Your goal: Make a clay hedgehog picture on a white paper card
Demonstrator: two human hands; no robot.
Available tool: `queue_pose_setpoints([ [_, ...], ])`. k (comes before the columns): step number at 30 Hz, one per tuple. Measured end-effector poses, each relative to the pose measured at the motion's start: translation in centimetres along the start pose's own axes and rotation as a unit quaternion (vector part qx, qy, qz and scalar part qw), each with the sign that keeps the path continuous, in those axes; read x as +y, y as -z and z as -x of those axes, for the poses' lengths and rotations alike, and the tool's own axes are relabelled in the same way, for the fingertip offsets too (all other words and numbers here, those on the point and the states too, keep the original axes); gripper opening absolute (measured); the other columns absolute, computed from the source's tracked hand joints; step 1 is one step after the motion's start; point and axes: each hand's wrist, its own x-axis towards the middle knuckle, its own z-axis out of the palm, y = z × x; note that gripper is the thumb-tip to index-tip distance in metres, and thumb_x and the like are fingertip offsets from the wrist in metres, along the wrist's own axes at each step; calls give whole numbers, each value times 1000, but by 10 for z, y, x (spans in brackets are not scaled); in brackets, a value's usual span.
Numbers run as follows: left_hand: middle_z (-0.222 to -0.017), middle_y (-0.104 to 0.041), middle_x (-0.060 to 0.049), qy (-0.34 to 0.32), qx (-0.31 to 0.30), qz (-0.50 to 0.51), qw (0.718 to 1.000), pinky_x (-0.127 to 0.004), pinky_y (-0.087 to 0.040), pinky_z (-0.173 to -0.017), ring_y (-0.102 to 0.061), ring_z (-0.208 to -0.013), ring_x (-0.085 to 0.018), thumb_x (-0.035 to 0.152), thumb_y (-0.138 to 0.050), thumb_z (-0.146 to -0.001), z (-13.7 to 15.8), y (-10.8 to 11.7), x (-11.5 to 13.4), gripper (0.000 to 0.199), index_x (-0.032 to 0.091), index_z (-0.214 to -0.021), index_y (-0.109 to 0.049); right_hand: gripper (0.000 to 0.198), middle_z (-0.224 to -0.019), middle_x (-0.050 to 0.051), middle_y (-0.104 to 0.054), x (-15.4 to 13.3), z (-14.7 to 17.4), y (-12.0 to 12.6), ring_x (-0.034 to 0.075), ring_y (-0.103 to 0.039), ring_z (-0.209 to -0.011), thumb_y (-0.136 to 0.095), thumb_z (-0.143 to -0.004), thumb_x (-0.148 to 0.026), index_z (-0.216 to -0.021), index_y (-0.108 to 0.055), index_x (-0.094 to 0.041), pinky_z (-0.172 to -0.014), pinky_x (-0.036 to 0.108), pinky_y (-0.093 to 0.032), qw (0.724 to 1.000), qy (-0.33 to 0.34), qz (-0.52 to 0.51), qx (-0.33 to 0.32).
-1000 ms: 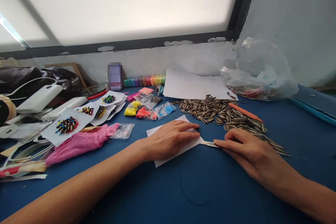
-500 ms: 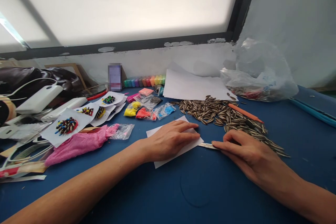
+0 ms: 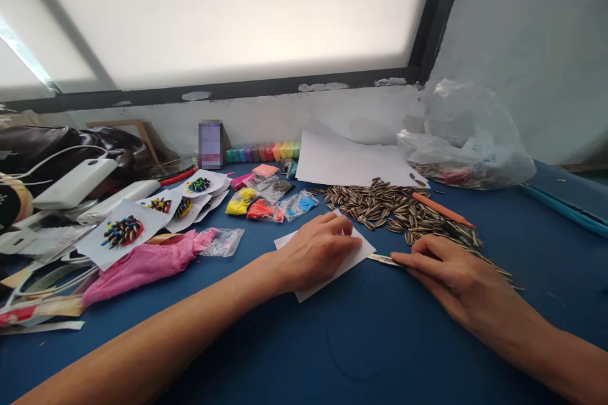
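Note:
My left hand [image 3: 316, 252] lies on a small white sheet of paper [image 3: 311, 291]; its fingers are curled and press on the sheet, and the thumb is hidden. My right hand [image 3: 458, 275] is closed in a pinch on one end of a thin, pale, flat strip [image 3: 382, 259]. The strip's other end meets the right corner of the sheet; whether it goes under cannot be told. Just behind my right hand spreads a pile of striped sunflower seeds [image 3: 375, 205], with an orange pen-like stick [image 3: 441, 209] lying across it.
Small bags of coloured clay [image 3: 260, 209] lie left of the seeds. Papers with seed-and-clay pieces [image 3: 123, 233], a pink clay bag [image 3: 142, 266] and a white charger [image 3: 76, 182] crowd the left. Large white paper [image 3: 351, 158] and a plastic bag [image 3: 475, 152] stand at the back.
My left fingers have gone from stretched out to curled. The small sheet has slid a little to the right with my left hand, and my right hand and the strip have shifted right too.

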Motion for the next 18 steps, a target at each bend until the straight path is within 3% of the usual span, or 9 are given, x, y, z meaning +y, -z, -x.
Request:
queue_pose_setpoints([
  [6, -128, -56, -11, -34, -74, 76, 994, -37, -47, -98, -53, -114, -22, 24, -41, -101, 14, 18, -6, 32, 21, -125, -61, 30, -85, 5, -59, -2, -1, 2, 16, -60, -71, -44, -99, -29, -107, -73, -25, -60, 27, -50, 1000, -2, -7, 10],
  [10, -142, -49, -13, -53, -65, 96, 992, -42, -40, -110, -44, -131, -24, 27, -38, -102, 24, 16, -10, 39, 22, -139, -49, 31, -85, 6, -60, -2, -2, 2, 16, -60, -71, -44, -100, -30, -109, -74, -26, -59, 27, -50, 1000, -2, -4, 16],
  [18, -144, -48, -12, -40, -73, 133, 988, -43, -37, -114, -42, -135, -23, 28, -43, -101, 23, 12, -14, 40, 23, -140, -49, 31, -86, 6, -59, 0, 0, 0, 16, -60, -72, -43, -100, -30, -108, -73, -26, -59, 27, -49, 1000, 0, -9, 8],
])
